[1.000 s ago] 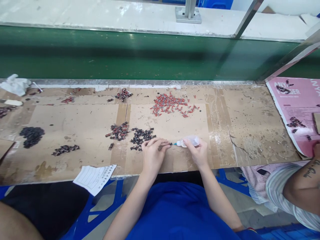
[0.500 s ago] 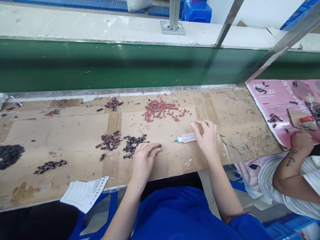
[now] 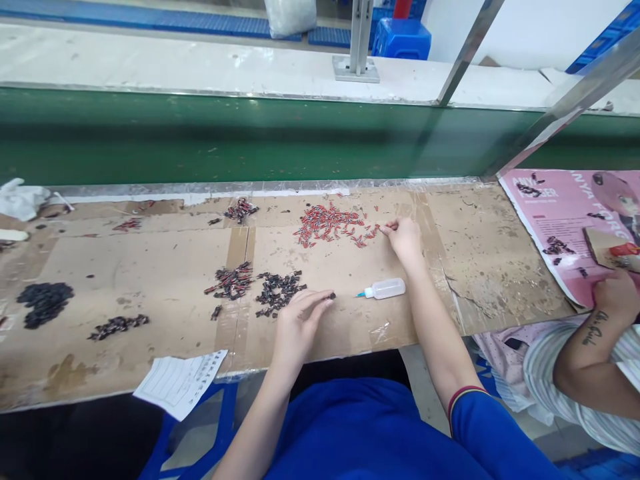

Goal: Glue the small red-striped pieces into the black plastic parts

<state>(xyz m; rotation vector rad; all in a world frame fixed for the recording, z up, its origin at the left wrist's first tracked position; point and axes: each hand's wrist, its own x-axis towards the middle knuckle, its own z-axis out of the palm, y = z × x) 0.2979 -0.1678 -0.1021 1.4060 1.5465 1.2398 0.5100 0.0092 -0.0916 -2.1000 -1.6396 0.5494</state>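
Between the fingertips of my left hand [image 3: 303, 321] is a small black part [image 3: 333, 295], held just right of a pile of black parts [image 3: 279, 292]. My right hand [image 3: 404, 239] has its thumb and fingers pinched at the right edge of the scattered red pieces [image 3: 330, 223]; whether a piece is between the fingertips is too small to tell. A clear squeeze bottle [image 3: 389, 289] with a blue tip lies on its side on the cardboard, below my right hand and right of my left.
Red-and-black parts [image 3: 230, 280] and a dark pile [image 3: 45, 303] lie to the left. A paper sheet [image 3: 181, 383] overhangs the front edge. At right, another person's hand [image 3: 616, 293] rests by a pink poster [image 3: 560, 213]. A green strip [image 3: 225, 137] runs behind.
My right hand has moved from above the bottle up and left to the red pieces, and its fingers have closed. My left hand still holds the black part. The view has shifted slightly.
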